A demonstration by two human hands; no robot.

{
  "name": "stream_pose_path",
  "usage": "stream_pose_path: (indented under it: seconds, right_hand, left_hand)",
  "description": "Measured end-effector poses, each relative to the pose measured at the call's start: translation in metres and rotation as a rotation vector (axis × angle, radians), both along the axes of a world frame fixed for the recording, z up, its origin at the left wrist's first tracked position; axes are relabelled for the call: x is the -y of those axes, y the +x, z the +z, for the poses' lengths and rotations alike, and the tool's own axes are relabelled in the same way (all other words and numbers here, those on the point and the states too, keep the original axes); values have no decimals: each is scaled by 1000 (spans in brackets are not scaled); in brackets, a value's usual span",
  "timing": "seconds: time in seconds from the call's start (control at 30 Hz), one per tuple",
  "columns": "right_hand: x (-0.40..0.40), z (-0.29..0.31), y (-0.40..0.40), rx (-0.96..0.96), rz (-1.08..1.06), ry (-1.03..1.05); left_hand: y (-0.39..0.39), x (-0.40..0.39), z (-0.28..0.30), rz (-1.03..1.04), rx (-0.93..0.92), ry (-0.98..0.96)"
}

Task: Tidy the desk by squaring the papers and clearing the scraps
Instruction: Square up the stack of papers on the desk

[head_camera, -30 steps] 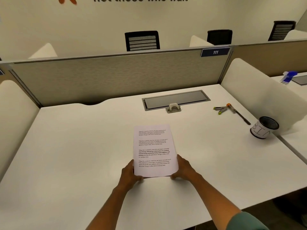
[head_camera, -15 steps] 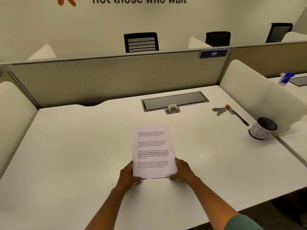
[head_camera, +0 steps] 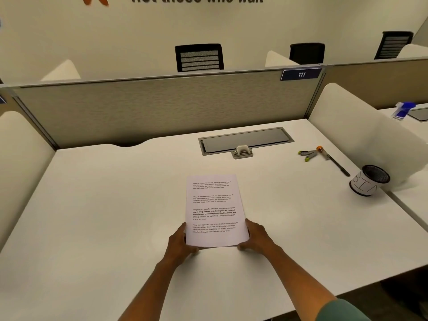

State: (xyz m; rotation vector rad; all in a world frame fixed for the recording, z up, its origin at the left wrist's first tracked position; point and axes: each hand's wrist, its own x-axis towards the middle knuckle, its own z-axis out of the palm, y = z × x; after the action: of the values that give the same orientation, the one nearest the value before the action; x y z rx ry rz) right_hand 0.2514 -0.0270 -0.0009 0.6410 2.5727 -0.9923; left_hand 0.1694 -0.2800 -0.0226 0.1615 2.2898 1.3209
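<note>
The papers (head_camera: 214,210), held by both hands, have barely shifted; the view has drifted slightly downward and left.

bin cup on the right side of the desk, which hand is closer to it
Right. The right hand holds the papers' near right corner, on the side toward the bin cup. The left hand holds the near left corner, farther off.
</note>
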Motion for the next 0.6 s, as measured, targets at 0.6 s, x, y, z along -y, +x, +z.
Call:
stream_pose_path:
  seconds: [0.6]
  right_hand:
    - [-2, 4, 0, -50, -146, -161]
  left_hand:
    - [-1, -1, 16, -35, 52, -42]
